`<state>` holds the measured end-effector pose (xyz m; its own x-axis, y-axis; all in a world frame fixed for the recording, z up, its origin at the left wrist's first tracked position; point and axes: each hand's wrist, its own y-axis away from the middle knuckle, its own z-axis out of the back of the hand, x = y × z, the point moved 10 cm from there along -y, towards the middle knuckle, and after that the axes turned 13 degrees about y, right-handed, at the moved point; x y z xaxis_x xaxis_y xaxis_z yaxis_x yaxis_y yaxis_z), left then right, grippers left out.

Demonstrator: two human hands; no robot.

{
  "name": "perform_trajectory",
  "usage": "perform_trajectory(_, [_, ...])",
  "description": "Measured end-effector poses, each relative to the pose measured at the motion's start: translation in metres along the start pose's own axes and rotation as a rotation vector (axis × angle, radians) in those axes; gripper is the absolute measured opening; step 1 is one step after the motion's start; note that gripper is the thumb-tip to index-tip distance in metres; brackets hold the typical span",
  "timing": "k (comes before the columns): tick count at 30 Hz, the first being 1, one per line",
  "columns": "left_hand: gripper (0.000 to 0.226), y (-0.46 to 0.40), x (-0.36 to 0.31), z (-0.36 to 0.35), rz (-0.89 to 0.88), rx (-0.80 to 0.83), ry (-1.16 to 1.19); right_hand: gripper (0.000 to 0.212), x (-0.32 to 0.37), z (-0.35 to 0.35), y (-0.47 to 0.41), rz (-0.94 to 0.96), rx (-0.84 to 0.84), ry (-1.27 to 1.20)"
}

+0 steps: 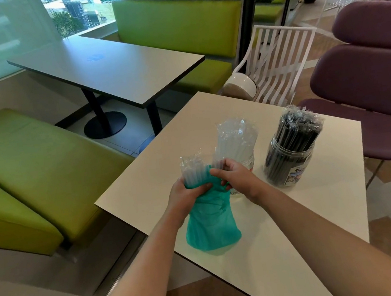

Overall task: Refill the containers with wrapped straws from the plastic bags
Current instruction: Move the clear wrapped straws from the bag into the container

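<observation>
A clutch of clear wrapped straws (193,170) pokes up out of the teal plastic bag (210,223), held above the near edge of the pale surface (286,222). The left hand (185,195) has its fingers clamped around bag and straws together; the right hand (236,176) pinches the bag's mouth. Just behind, the clear container (238,147) is already packed full, the dark-straw jar (290,157) beside it too. Risk here, I'd say: slick wrappers slide through the grip and scatter, or forcing more in tips that jar.
</observation>
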<state>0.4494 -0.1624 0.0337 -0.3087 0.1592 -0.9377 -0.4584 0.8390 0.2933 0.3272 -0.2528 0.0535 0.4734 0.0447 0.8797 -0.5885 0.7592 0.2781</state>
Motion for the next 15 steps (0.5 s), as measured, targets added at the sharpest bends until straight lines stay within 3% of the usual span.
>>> perform_trajectory(7, [0.046, 0.0, -0.002, -0.003, -0.029, -0.029, -0.034, 0.03, 0.002, 0.003, 0.003, 0.021, -0.029, -0.074])
perform_trajectory(15, [0.04, 0.001, -0.011, -0.004, -0.099, -0.053, -0.091, 0.02, 0.007, 0.008, 0.006, 0.031, -0.053, 0.086])
